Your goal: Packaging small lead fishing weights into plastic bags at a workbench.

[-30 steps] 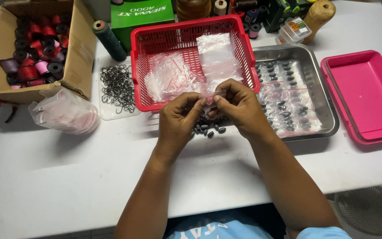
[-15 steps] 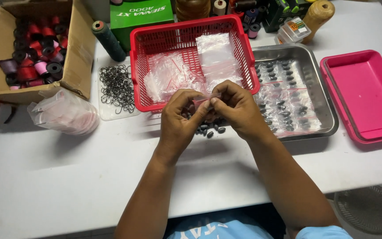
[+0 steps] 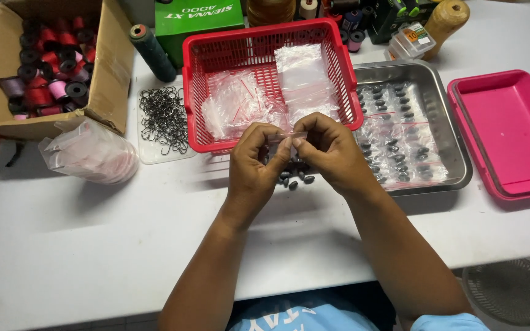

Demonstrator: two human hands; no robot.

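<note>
While pinched: one bag (image 3: 288, 138), two hands (image 3: 253, 165).

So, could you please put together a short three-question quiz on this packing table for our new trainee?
1. True or false: both hands, left hand and right hand, pinch the small clear bag.
2. Which container holds the empty clear bags? A) red basket B) pink tray C) cardboard box
3. What lies on the table just under the hands?

Key: 1 true; 2 A; 3 small dark oval weights.
</note>
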